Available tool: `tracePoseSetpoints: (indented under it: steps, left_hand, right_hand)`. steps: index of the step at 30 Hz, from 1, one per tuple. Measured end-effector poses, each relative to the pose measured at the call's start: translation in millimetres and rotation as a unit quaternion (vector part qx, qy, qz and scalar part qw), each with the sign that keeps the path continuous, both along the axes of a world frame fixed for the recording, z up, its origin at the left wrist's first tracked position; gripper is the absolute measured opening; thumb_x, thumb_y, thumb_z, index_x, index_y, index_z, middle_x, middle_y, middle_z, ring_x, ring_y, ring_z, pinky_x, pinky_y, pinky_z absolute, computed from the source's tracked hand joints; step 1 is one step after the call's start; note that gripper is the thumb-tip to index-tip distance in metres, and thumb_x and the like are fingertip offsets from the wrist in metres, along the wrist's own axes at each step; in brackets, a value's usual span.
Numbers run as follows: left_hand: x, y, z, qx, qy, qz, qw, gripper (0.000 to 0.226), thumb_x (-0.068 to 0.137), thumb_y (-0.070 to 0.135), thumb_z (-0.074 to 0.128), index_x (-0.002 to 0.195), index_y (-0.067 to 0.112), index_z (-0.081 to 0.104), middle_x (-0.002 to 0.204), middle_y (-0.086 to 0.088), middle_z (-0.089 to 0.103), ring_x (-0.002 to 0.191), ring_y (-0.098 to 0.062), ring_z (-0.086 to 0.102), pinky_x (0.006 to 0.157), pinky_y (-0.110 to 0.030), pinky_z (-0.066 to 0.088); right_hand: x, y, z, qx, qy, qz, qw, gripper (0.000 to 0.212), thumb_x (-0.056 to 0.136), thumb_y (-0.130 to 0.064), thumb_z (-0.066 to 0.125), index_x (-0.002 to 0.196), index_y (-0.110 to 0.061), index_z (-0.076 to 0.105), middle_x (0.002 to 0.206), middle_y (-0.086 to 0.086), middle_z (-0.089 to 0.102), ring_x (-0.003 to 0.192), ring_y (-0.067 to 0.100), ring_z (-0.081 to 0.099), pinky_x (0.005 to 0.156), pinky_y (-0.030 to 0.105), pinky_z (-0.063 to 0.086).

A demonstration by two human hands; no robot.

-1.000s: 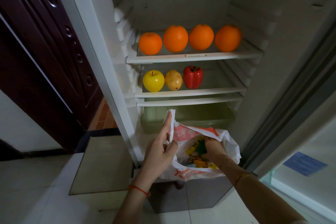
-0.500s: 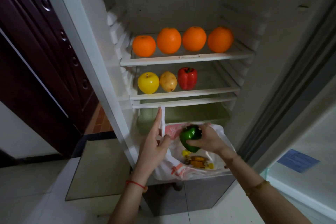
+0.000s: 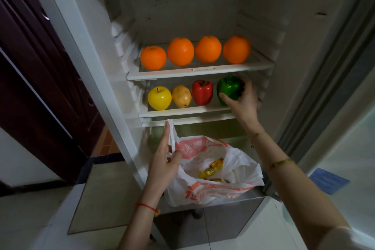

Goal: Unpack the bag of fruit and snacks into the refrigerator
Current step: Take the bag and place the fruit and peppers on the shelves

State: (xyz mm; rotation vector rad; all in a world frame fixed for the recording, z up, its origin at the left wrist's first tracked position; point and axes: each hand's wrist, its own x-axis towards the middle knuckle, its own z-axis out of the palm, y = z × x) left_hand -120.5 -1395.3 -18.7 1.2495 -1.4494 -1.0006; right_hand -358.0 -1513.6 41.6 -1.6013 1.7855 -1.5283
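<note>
Now the green pepper [image 3: 229, 88] is cupped in the right hand [image 3: 242, 101] over the middle shelf [image 3: 182, 111], just beside the red pepper [image 3: 202, 92]. It is best lowered upright before release, while the bag [image 3: 211, 170] is pinched open by the left hand [image 3: 163, 165].

- We see the upper shelf [image 3: 200, 73] carrying four oranges [image 3: 180, 51] in a row.
- The lower shelf [image 3: 182, 110] carries a yellow apple [image 3: 159, 98], pear [image 3: 181, 98], red pepper [image 3: 202, 92], left to right.
- We can't tell if the green pepper [image 3: 229, 88] rests on it.
</note>
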Motion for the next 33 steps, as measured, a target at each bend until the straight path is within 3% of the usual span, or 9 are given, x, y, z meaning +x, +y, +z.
tracePoseSetpoints:
  steps: [6, 9, 15, 19, 22, 25, 28, 31, 33]
  left_hand:
    - [4, -2, -2, -0.01, -0.006, -0.003, 1.0, 0.086, 0.096, 0.004, 0.055, 0.148, 0.059, 0.014, 0.161, 0.008, 0.027, 0.128, -0.032, 0.053, 0.088, -0.033, 0.059]
    - [3, -1, -1, -0.009, -0.007, 0.001, 1.0, 0.087, 0.096, 0.007, 0.056, 0.144, 0.066, 0.014, 0.16, 0.02, 0.023, 0.131, -0.035, 0.051, 0.094, -0.052, 0.054]
    - [3, 3, 5, -0.019, -0.001, -0.011, 1.0, 0.084, 0.097, 0.008, 0.056, 0.146, 0.06, 0.014, 0.129, 0.065, 0.014, 0.134, -0.033, 0.048, 0.097, -0.055, 0.051]
    - [5, 6, 2, -0.016, -0.018, 0.003, 1.0, 0.079, 0.098, 0.013, 0.054, 0.148, 0.059, 0.013, 0.16, 0.025, 0.019, 0.122, -0.036, 0.056, 0.09, -0.046, 0.055]
    - [8, 7, -2, -0.012, -0.025, 0.002, 1.0, 0.08, 0.098, 0.016, 0.054, 0.146, 0.063, 0.012, 0.16, 0.008, 0.029, 0.129, -0.04, 0.049, 0.094, -0.049, 0.053]
    - [8, 11, -2, -0.014, -0.008, -0.009, 1.0, 0.08, 0.098, 0.012, 0.054, 0.147, 0.062, 0.013, 0.159, 0.013, 0.03, 0.13, -0.032, 0.052, 0.096, -0.047, 0.054]
    - [6, 18, -3, -0.013, -0.004, -0.011, 1.0, 0.081, 0.098, 0.006, 0.053, 0.15, 0.054, 0.015, 0.146, 0.034, 0.033, 0.113, -0.005, 0.062, 0.084, -0.025, 0.058]
    - [5, 29, 1, -0.009, -0.016, -0.02, 1.0, 0.079, 0.097, 0.001, 0.051, 0.152, 0.047, 0.017, 0.11, -0.012, 0.062, 0.06, 0.0, 0.054, 0.052, -0.016, 0.046]
    - [3, 40, 12, -0.003, -0.011, -0.04, 0.999, 0.076, 0.098, -0.002, 0.049, 0.153, 0.04, 0.018, 0.116, -0.044, 0.045, 0.068, -0.008, 0.067, 0.047, -0.017, 0.038]
  right_hand:
    - [10, -24, -13, -0.008, 0.013, -0.027, 1.0, 0.077, 0.073, -0.023, 0.083, 0.135, -0.009, 0.039, 0.137, 0.015, 0.039, 0.126, 0.028, 0.044, 0.1, 0.021, 0.031]
    - [14, -29, -16, -0.007, 0.002, -0.037, 0.999, 0.079, 0.072, -0.026, 0.084, 0.134, -0.006, 0.038, 0.137, 0.016, 0.038, 0.126, 0.03, 0.044, 0.099, 0.024, 0.032]
    - [13, -22, -20, -0.007, -0.05, -0.048, 0.998, 0.089, 0.071, -0.037, 0.084, 0.139, -0.008, 0.035, 0.139, 0.013, 0.038, 0.129, 0.027, 0.042, 0.105, 0.032, 0.038]
    - [6, -8, -22, -0.014, -0.057, -0.058, 0.997, 0.083, 0.076, -0.042, 0.079, 0.14, -0.01, 0.037, 0.139, 0.01, 0.045, 0.128, 0.022, 0.045, 0.106, 0.03, 0.038]
    - [3, 11, -23, -0.067, -0.037, -0.084, 0.994, 0.054, 0.083, -0.037, 0.074, 0.124, -0.01, 0.052, 0.118, 0.005, 0.06, 0.108, 0.017, 0.058, 0.095, 0.033, 0.049]
    - [7, 38, -27, -0.097, -0.018, -0.026, 0.995, 0.018, 0.089, -0.027, 0.069, 0.099, -0.013, 0.064, 0.089, -0.007, 0.066, 0.08, 0.003, 0.063, 0.076, 0.025, 0.055]
    - [12, 62, -45, -0.009, 0.032, 0.122, 0.992, 0.01, 0.09, -0.021, 0.066, 0.085, -0.013, 0.069, 0.077, -0.008, 0.069, 0.071, 0.005, 0.067, 0.067, 0.018, 0.054]
    - [21, 75, -76, 0.128, 0.147, 0.253, 0.948, 0.009, 0.09, -0.016, 0.066, 0.087, -0.013, 0.074, 0.08, -0.006, 0.073, 0.071, 0.005, 0.068, 0.067, 0.014, 0.052]
    - [27, 78, -102, 0.197, 0.218, 0.283, 0.913, 0.009, 0.09, -0.012, 0.063, 0.091, -0.011, 0.072, 0.085, -0.005, 0.07, 0.074, 0.007, 0.064, 0.068, 0.011, 0.047]
